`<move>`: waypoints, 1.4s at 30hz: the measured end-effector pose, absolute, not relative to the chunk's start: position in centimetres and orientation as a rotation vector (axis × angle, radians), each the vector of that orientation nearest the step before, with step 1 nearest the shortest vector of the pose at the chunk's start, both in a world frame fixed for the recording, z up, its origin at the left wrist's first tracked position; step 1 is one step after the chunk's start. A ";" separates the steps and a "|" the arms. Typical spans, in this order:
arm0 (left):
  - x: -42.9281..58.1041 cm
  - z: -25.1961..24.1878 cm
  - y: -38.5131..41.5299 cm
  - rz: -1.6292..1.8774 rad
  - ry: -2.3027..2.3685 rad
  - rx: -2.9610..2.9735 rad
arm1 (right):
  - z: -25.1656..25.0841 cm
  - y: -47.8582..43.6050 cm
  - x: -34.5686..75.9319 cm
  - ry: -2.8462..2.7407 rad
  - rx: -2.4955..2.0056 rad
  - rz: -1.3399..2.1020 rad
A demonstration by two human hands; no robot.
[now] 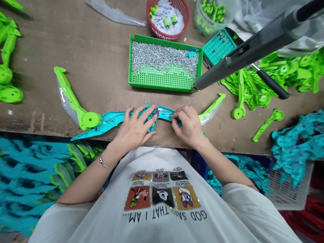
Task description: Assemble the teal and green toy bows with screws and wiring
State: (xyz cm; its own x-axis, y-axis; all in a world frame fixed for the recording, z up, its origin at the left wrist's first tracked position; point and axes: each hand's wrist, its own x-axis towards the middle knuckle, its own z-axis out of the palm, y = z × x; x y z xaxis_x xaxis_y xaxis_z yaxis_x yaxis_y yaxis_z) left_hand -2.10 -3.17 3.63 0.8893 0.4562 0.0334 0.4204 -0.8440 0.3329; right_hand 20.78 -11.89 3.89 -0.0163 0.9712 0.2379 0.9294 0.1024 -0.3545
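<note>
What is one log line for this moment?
left hand: spread on curved turquoise shell; right hand: pinched at shell; green screw tray: ahead

1 turquoise bow-shaped shell (165,113), lying lengthwise across the centre of the picture, open side up, middle partly hidden. Thin wires (156,111) inside, bunched and reddish near centre. Pointed tip at lower left. Lime-green left limb (70,93) angles toward upper left, round hub (90,120) against shell; lime-green right limb (211,107) slants toward upper right, joint hidden. Clear strip (66,103) along each limb
</note>
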 end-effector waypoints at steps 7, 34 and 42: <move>-2.1 3.7 -3.1 0.151 0.664 2.725 | 4.8 -12.6 21.9 -1.954 -1.770 0.384; -2.2 3.2 -3.2 0.241 0.667 2.715 | 5.1 -10.7 22.7 -2.054 -1.903 0.392; -1.7 3.2 -3.0 0.251 0.678 2.744 | 5.9 -10.2 23.0 -2.304 -1.848 0.289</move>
State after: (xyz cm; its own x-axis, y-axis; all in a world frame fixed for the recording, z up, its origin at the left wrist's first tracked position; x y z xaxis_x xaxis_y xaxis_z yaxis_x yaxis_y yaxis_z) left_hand -1.69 -3.01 3.23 0.8730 0.4782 0.0954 0.4253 -0.8423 0.3311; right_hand 22.97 -10.17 5.90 -0.2151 0.9765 0.0135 0.9428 0.2113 -0.2577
